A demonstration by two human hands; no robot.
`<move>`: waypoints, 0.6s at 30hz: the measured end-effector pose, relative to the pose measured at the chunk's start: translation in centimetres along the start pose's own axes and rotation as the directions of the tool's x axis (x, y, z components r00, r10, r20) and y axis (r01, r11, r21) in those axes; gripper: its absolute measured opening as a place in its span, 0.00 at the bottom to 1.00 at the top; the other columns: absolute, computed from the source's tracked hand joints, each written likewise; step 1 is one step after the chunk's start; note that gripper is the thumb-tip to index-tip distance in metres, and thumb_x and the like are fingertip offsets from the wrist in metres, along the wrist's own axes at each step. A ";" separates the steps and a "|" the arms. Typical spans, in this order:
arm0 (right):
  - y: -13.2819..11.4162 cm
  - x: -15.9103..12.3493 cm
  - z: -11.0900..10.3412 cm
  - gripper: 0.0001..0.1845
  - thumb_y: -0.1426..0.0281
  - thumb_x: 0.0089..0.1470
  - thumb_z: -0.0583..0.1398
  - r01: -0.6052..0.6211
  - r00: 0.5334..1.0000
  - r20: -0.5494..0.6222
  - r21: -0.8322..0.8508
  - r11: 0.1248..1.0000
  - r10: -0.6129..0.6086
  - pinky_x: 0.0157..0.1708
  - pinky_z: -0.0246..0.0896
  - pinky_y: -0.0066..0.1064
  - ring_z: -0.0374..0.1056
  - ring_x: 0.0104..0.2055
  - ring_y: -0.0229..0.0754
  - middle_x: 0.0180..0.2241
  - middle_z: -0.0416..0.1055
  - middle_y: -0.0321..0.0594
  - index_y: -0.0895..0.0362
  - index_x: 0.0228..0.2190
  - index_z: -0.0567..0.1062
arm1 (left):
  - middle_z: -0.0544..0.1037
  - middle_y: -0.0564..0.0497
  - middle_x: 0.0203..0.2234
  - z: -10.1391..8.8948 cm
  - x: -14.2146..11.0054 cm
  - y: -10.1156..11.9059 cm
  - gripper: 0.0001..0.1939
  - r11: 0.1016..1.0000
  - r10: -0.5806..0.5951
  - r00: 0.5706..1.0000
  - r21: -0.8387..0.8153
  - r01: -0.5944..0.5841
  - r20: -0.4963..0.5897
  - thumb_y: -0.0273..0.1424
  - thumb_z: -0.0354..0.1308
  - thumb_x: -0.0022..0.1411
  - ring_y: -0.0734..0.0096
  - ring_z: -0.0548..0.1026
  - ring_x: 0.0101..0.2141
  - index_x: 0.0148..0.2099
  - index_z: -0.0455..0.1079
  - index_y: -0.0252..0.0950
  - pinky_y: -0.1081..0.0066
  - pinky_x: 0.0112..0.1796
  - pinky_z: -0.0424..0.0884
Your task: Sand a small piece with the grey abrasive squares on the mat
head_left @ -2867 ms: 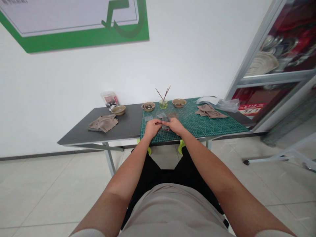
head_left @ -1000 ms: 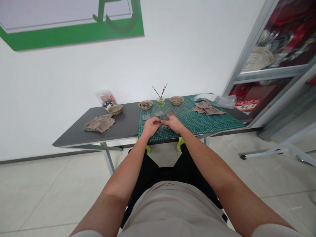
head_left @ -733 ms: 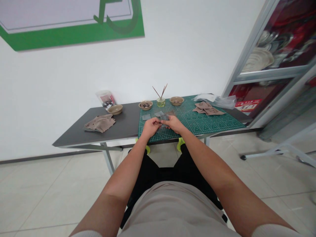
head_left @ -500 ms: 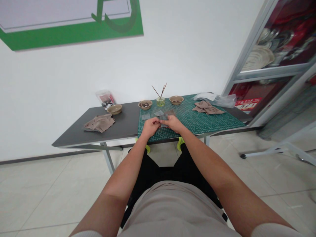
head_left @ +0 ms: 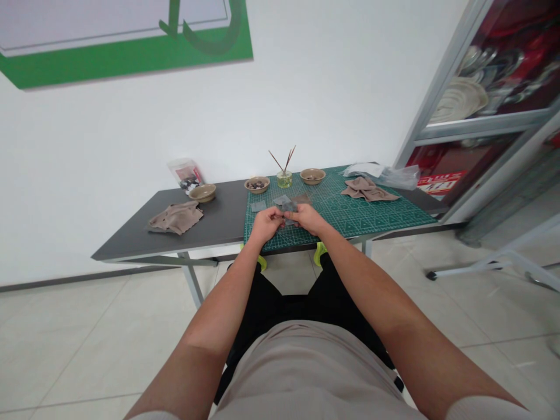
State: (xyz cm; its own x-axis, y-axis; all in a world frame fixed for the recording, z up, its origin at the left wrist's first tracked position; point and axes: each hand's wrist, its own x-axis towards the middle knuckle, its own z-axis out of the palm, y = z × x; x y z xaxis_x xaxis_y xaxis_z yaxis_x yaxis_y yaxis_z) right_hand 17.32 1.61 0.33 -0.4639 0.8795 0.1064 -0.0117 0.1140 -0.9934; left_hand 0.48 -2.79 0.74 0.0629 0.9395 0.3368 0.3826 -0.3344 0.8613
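My left hand (head_left: 266,225) and my right hand (head_left: 307,219) meet over the near middle of a green cutting mat (head_left: 371,217). Their fingertips pinch a small grey square sheet (head_left: 289,214) between them, and the fingers hide part of it. Just beyond my hands lie a second grey square (head_left: 282,200) and a brownish translucent square (head_left: 301,199). A third grey square (head_left: 258,206) lies flat farther left, near the mat's left edge, and neither hand touches it.
The mat lies on a dark grey table (head_left: 210,224). Behind it stand tan bowls (head_left: 256,184) (head_left: 312,176) and a small glass (head_left: 284,179) holding thin sticks. Taupe cloths (head_left: 175,218) (head_left: 369,189) lie at both sides, with a clear bag (head_left: 185,175) back left.
My hands stay together on the small grey square, with little visible movement. The whole scene sits slightly lower and farther left in the view, so the head has shifted.
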 end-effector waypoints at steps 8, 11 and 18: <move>0.6 0.3 0.2 0.23 0.54 0.45 0.68 0.067 0.991 -0.122 0.032 0.997 -0.063 0.22 0.57 0.26 0.64 0.23 0.35 0.26 0.75 0.38 0.60 0.35 0.78 | 0.74 0.56 0.21 0.0 0.5 -0.8 0.06 0.993 0.005 0.996 -0.115 -0.015 -0.090 0.30 0.63 0.50 0.73 0.71 0.24 0.29 0.68 0.36 0.72 0.30 0.67; 0.0 0.7 -0.2 0.16 0.61 0.53 0.62 0.159 0.960 -0.202 -0.182 0.970 -0.195 0.29 0.63 0.29 0.68 0.28 0.39 0.30 0.77 0.39 0.60 0.38 0.79 | 0.74 0.56 0.24 -0.2 0.8 -1.1 0.09 0.985 0.029 0.976 -0.162 -0.065 -0.216 0.31 0.66 0.48 0.74 0.71 0.27 0.30 0.68 0.36 0.72 0.32 0.69; -2.5 -1.0 0.9 0.20 0.72 0.59 0.56 0.155 0.935 -0.010 -0.888 0.434 -0.354 0.56 0.57 0.47 0.63 0.57 0.55 0.56 0.73 0.48 0.56 0.51 0.79 | 0.70 0.58 0.24 -0.1 1.1 -1.4 0.14 0.902 -0.016 0.928 -0.407 -0.148 -0.373 0.31 0.67 0.48 0.75 0.70 0.26 0.40 0.73 0.36 0.69 0.32 0.76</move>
State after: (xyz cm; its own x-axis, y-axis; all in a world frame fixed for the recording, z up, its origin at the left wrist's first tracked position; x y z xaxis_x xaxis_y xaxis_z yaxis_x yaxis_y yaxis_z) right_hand 17.04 0.07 2.65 -0.4206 0.7867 0.4520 0.7093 0.5957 -0.3769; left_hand -0.07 -1.31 -0.03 -0.2918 0.8491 0.4403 -0.0393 -0.4706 0.8815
